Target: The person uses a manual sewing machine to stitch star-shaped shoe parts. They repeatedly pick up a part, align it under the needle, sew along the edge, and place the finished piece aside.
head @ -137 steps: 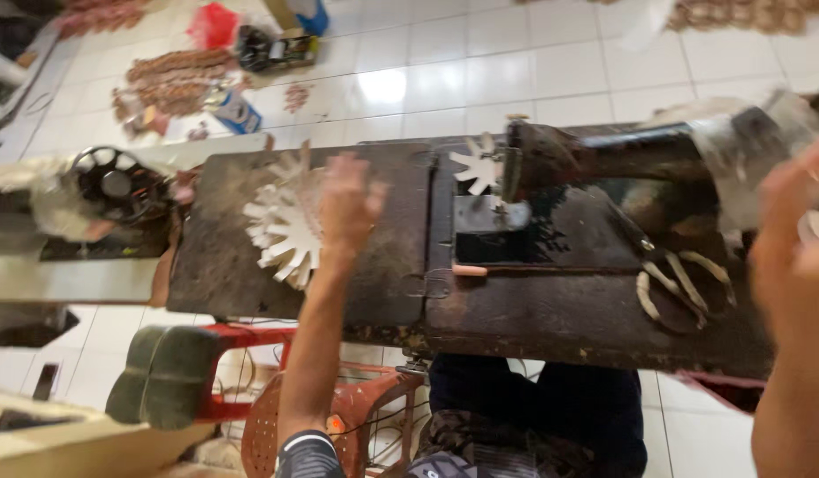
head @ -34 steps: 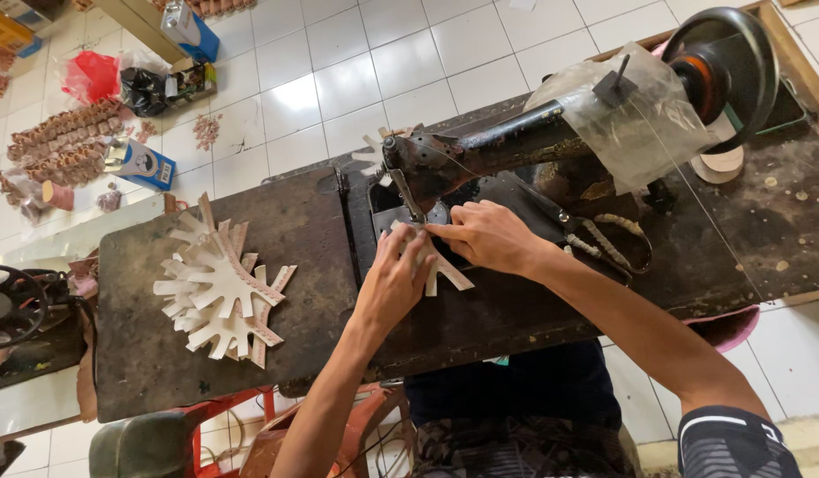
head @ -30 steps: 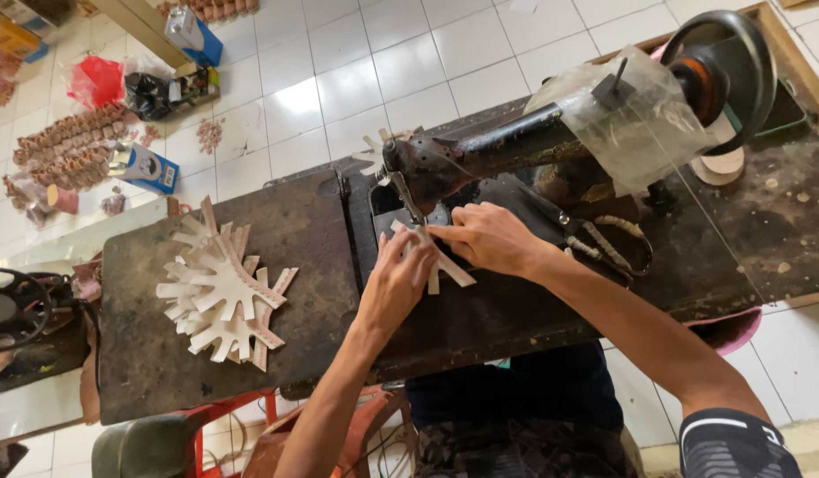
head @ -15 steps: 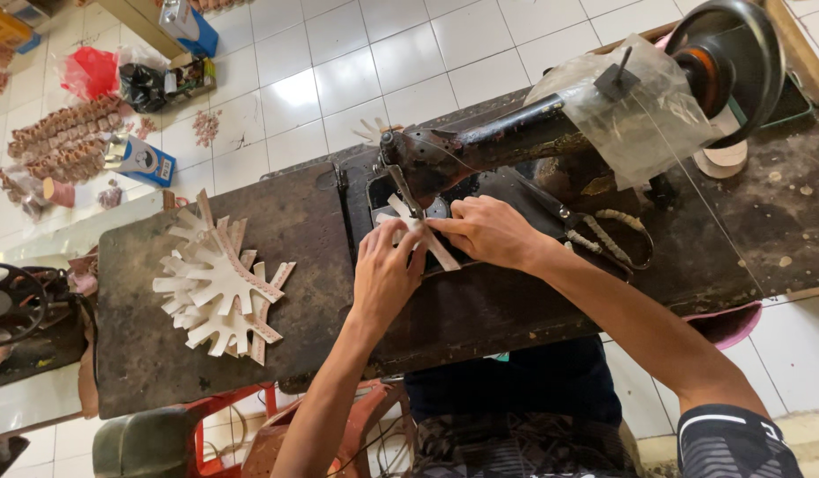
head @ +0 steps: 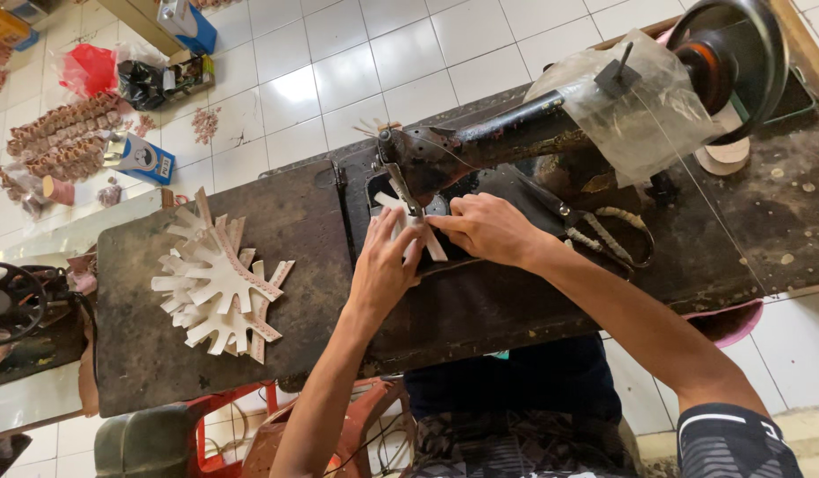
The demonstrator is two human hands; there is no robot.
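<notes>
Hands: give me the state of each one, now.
Left hand: fingers spread, pressing the pale cut-out piece flat under the sewing machine needle.
Right hand: fingers curled, pinching the same piece.
</notes>
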